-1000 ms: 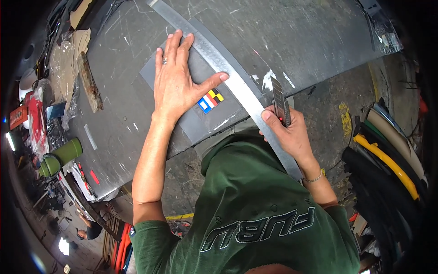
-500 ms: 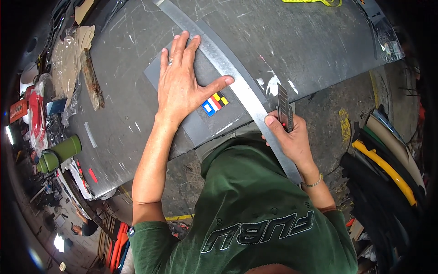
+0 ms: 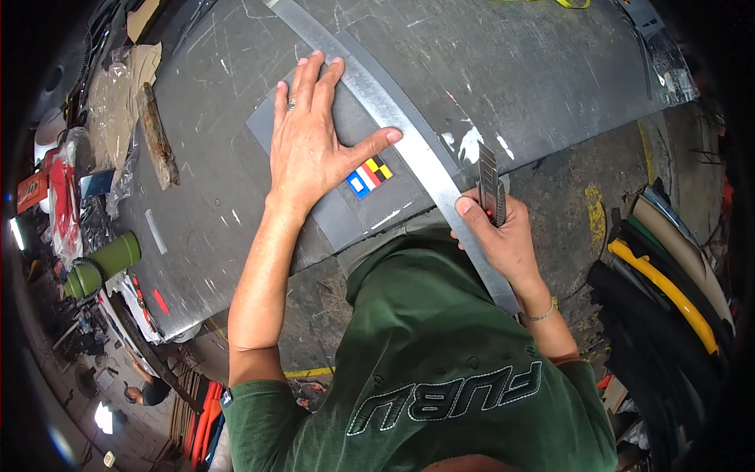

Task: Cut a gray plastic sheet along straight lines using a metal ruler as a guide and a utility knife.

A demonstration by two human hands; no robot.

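A grey fabric piece (image 3: 334, 223) with a coloured patch (image 3: 369, 178) lies at the near edge of the dark worktable. Across it runs a long metal ruler (image 3: 419, 153), reaching past the edge towards my body. My left hand (image 3: 307, 153) lies flat on the fabric with fingers spread, fingertips and thumb touching the ruler's left side. Just off the table edge, my right hand (image 3: 499, 228) pinches the ruler between thumb and fingers. That same hand also holds a utility knife (image 3: 489, 185), its segmented blade pointing up and away from me.
The scratched worktable (image 3: 216, 169) carries a worn wooden stick (image 3: 159, 138), plastic wrapping and a green bottle (image 3: 114, 256) on the left. A yellow tape (image 3: 574, 3) sits at the far edge. Rolls of material (image 3: 668, 287) stand at right. Another person (image 3: 149, 389) is low on the left.
Both hands, the ruler and the knife keep nearly the same places. The yellow tape shows less at the top edge as the view shifts slightly.
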